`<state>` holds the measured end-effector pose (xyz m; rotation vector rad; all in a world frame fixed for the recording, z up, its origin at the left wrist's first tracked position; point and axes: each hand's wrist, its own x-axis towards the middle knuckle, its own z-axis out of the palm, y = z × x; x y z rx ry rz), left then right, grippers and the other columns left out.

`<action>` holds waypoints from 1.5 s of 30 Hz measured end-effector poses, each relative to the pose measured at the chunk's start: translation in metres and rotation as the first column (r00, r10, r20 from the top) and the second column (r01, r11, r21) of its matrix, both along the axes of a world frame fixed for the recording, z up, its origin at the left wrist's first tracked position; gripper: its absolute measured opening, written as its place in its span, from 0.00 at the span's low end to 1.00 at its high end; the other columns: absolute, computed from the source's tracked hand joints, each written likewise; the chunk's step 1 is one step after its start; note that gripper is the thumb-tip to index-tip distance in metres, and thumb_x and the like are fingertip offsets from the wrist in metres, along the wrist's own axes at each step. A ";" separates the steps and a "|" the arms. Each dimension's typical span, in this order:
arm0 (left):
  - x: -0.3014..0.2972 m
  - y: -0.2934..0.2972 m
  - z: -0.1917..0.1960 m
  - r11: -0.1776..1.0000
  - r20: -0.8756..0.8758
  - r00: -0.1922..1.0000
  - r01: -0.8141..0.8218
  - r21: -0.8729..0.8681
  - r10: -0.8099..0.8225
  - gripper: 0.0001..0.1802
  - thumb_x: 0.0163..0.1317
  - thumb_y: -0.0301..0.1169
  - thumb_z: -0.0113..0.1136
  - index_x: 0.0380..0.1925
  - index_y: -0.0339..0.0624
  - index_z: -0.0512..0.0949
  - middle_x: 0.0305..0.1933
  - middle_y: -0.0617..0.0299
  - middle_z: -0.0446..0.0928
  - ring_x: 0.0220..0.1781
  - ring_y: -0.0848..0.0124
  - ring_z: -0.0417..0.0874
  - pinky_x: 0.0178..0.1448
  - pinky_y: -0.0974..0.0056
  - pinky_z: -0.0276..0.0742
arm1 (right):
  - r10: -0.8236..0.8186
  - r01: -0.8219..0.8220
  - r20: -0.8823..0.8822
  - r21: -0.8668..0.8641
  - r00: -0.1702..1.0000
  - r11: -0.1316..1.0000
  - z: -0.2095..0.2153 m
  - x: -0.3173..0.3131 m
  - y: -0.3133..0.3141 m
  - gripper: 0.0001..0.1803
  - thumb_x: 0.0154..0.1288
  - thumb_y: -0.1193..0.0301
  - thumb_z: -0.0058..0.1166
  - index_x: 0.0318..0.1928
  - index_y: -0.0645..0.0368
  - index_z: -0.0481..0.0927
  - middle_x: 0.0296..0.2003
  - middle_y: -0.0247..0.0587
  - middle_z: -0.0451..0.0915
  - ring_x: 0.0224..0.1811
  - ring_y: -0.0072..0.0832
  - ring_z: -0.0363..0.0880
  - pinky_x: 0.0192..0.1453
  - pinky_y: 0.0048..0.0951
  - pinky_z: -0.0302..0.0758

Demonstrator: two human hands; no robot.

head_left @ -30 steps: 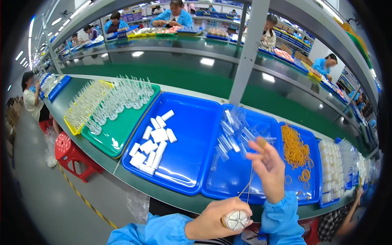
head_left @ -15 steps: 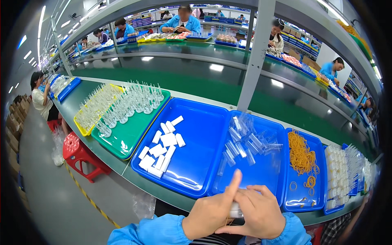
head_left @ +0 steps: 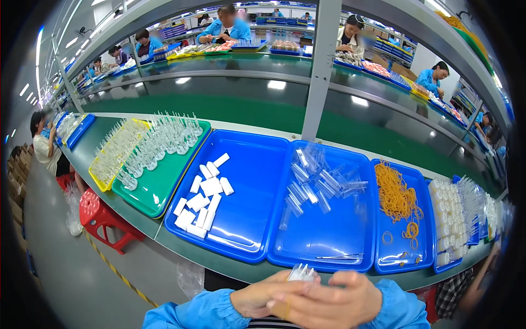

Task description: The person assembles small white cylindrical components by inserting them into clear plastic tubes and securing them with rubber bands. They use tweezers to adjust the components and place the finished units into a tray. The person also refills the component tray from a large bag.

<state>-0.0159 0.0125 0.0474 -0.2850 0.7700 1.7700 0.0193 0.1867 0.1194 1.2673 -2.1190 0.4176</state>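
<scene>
Bundling step judged in hand: small bundle of clear plastic pieces gathered upright between both hands, just off the near edge of the green bench, below the near rim of the middle blue tray.

Left hand cupped under and behind the bundle, fingers curled shut against its lower part. Right hand laid across the front, fingers together and pressed to the bundle's side; thumb hidden. Only the white-clear tips of the bundle showing above the fingers; lower part covered. Whether a band is already round it: cannot tell.

Yellow rubber bands heaped at the far half of the right blue tray, a few loose ones toward its near edge. Loose clear sleeves scattered at the middle tray's far half. White blocks in the left blue tray.

Next move, as a judgement: calls for freeing one hand while the other keeps the pieces squeezed and aligned; risk of the bundle splaying if grip loosens.
</scene>
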 end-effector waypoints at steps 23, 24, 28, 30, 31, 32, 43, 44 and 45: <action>-0.002 0.012 -0.017 0.810 -0.860 -0.329 -0.567 -0.150 -0.389 0.48 0.53 0.25 0.68 0.74 0.33 0.57 0.32 0.57 0.79 0.32 0.67 0.84 0.36 0.64 0.80 | 0.121 0.392 0.874 -0.330 0.471 0.858 -0.056 -0.018 0.011 0.24 0.48 0.71 0.71 0.45 0.61 0.74 0.42 0.46 0.74 0.39 0.36 0.74 0.44 0.35 0.72; -0.002 0.010 -0.013 0.847 -0.935 -0.199 -0.509 -0.157 -0.293 0.48 0.56 0.27 0.68 0.75 0.34 0.55 0.36 0.56 0.79 0.36 0.67 0.84 0.40 0.64 0.80 | 0.199 0.334 0.875 -0.366 0.441 0.869 -0.056 -0.019 0.018 0.28 0.52 0.70 0.71 0.53 0.62 0.74 0.47 0.46 0.75 0.45 0.34 0.75 0.48 0.34 0.73; -0.014 0.000 0.003 0.976 -0.788 0.614 -0.191 -0.101 0.039 0.45 0.65 0.32 0.65 0.76 0.38 0.51 0.53 0.55 0.73 0.53 0.68 0.80 0.55 0.63 0.79 | 0.191 0.399 0.822 -0.447 0.537 0.800 -0.052 -0.016 0.035 0.41 0.52 0.70 0.74 0.66 0.61 0.69 0.56 0.48 0.75 0.58 0.37 0.75 0.55 0.34 0.73; -0.016 -0.001 -0.008 0.994 -0.513 0.851 -0.105 0.041 0.112 0.39 0.69 0.33 0.62 0.74 0.38 0.54 0.56 0.55 0.74 0.56 0.68 0.80 0.60 0.64 0.78 | -0.035 0.340 0.712 -0.290 0.701 0.894 -0.051 -0.014 0.035 0.42 0.50 0.69 0.75 0.65 0.61 0.69 0.59 0.47 0.75 0.58 0.39 0.75 0.56 0.36 0.73; -0.016 -0.001 -0.009 0.995 -0.491 0.866 -0.077 0.057 0.095 0.38 0.70 0.33 0.62 0.74 0.38 0.54 0.58 0.54 0.73 0.58 0.67 0.79 0.61 0.63 0.78 | -0.134 0.324 0.623 -0.202 0.771 0.924 -0.052 -0.013 0.035 0.43 0.49 0.69 0.76 0.65 0.61 0.70 0.60 0.47 0.75 0.58 0.41 0.75 0.56 0.38 0.72; -0.017 -0.001 -0.010 0.997 -0.468 0.881 -0.040 0.072 0.069 0.38 0.70 0.32 0.61 0.74 0.38 0.54 0.59 0.53 0.73 0.60 0.66 0.79 0.62 0.62 0.78 | -0.148 0.336 0.620 -0.197 0.770 0.921 -0.057 -0.009 0.030 0.44 0.45 0.68 0.78 0.63 0.60 0.71 0.62 0.45 0.75 0.58 0.43 0.75 0.57 0.40 0.72; 0.001 -0.014 -0.017 0.963 -0.957 0.271 -0.267 0.028 0.103 0.51 0.52 0.30 0.79 0.72 0.36 0.58 0.70 0.44 0.66 0.67 0.55 0.74 0.67 0.55 0.76 | -0.062 0.365 0.717 -0.276 0.694 0.889 -0.055 -0.003 0.035 0.40 0.41 0.71 0.80 0.59 0.60 0.77 0.55 0.45 0.77 0.54 0.40 0.78 0.57 0.36 0.76; 0.000 -0.019 -0.021 0.961 -0.989 0.141 -0.278 -0.007 0.034 0.50 0.50 0.32 0.81 0.71 0.36 0.61 0.70 0.44 0.67 0.67 0.55 0.75 0.66 0.55 0.77 | -0.049 0.346 0.718 -0.275 0.695 0.897 -0.056 -0.003 0.036 0.40 0.42 0.70 0.80 0.58 0.60 0.77 0.54 0.45 0.78 0.54 0.40 0.78 0.57 0.36 0.76; -0.001 -0.022 -0.022 0.955 -0.999 0.009 -0.293 -0.040 -0.039 0.49 0.48 0.33 0.82 0.69 0.35 0.65 0.69 0.45 0.68 0.66 0.55 0.76 0.65 0.55 0.78 | -0.035 0.328 0.719 -0.273 0.695 0.905 -0.056 -0.003 0.037 0.39 0.42 0.70 0.80 0.58 0.61 0.77 0.54 0.45 0.78 0.53 0.40 0.78 0.57 0.36 0.76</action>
